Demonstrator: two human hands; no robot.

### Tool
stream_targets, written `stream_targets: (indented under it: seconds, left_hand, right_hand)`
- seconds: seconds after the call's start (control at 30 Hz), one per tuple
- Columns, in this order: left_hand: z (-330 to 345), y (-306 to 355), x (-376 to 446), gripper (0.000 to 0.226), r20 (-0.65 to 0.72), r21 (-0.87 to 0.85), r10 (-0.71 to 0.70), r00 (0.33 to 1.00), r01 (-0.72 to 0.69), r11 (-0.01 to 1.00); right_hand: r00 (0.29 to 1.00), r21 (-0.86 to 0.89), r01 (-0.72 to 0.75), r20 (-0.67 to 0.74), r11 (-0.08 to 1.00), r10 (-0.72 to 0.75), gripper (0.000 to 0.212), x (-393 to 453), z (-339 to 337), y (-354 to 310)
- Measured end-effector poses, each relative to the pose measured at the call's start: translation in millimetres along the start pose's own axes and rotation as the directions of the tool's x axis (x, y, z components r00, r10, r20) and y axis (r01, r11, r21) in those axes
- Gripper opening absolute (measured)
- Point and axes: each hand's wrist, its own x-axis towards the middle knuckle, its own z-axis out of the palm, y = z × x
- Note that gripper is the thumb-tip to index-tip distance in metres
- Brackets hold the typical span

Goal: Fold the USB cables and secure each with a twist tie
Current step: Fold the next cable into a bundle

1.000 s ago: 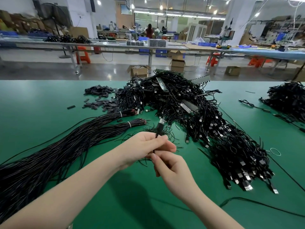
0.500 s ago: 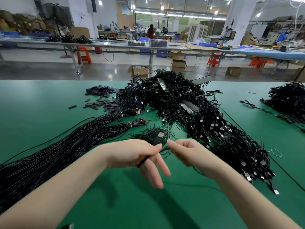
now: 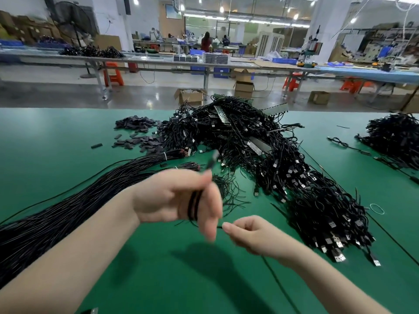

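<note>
The thin black USB cable (image 3: 194, 206) is wound in several loops around the fingers of the left hand (image 3: 175, 198), which is raised above the green tabletop (image 3: 56, 141). The left hand grips these loops; its lower fingers are extended and motion-blurred. One silver-tipped connector end (image 3: 213, 157) projects upward past the fingertips, also blurred. The right hand (image 3: 251, 234), just beside and below the left hand, pinches the free run of the same cable between thumb and forefinger; the remaining fingers are curled.

Step in hand, as judged: folding the cable into a coil. No tie is on it yet. The next move calls for taking up the remaining slack onto the loops, holding the coil flat, then picking one tie from the loose heap of thin black twist ties (image 3: 229, 189) lying beyond the left hand.

To the right of the left hand lies a large heap of finished black coiled cables (image 3: 317, 200). To the left of it lie long bundles of straight black cables (image 3: 79, 198).

Limits of view: the loop count is unclear. The cable's tail trails past the right wrist toward the lower edge; its far end is not visible. Whether either hand already holds a tie cannot be determined.
</note>
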Motion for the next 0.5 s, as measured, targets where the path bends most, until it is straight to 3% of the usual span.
stream_targets:
  seconds: [0.07, 0.1, 0.17, 0.23, 0.3, 0.4, 0.47, 0.5]
  left_hand:
    - [-2.4, -10.7, 1.5, 0.05, 0.067, 0.28, -0.25, 0.966, 0.222, 0.934]
    - [-2.9, -17.9, 6.2, 0.054, -0.009, 0.385, -0.328, 0.944, 0.306, 0.871]
    - [-3.7, -33.4, 17.8, 0.062, -0.277, 0.427, -0.29, 0.916, 0.388, 0.817]
    - [-5.3, -41.7, 28.8, 0.06, -0.494, 0.244, -0.091, 0.865, 0.238, 0.94]
    - [-8.0, -37.5, 34.2, 0.051, -0.563, 0.042, 0.05, 0.825, -0.032, 0.999]
    - [-3.4, -20.4, 35.6, 0.054, -0.484, -0.158, 0.153, 0.862, -0.258, 0.953]
    - [7.5, -9.7, 29.5, 0.048, -0.414, -0.165, 0.163, 0.895, -0.25, 0.954]
    - [12.8, -6.9, 26.0, 0.046, -0.379, -0.128, 0.149, 0.913, -0.212, 0.969]
  right_hand:
    - [0.995, -0.12, 0.02, -0.099, 0.993, -0.032, 0.049, 2.6, -22.8, -8.6]
    - [0.986, -0.118, 0.045, -0.155, 0.992, -0.064, 0.049, 3.3, -31.7, -17.6]
    - [0.969, -0.054, 0.115, -0.215, 0.992, -0.124, 0.047, 1.1, -38.3, -38.4]
    - [0.959, 0.028, 0.212, -0.197, 0.977, -0.203, 0.042, -4.6, -27.6, -55.3]
    - [0.945, 0.07, 0.298, -0.163, 0.952, -0.284, 0.034, -11.1, -3.9, -55.8]
    - [0.971, 0.203, 0.238, -0.018, 0.95, -0.239, 0.031, -15.6, 28.4, -34.1]
    - [0.99, 0.22, 0.112, 0.065, 0.969, -0.129, 0.038, -13.6, 29.4, -15.6]
    - [0.996, 0.178, 0.072, 0.039, 0.981, -0.08, 0.043, -10.9, 23.6, -8.8]
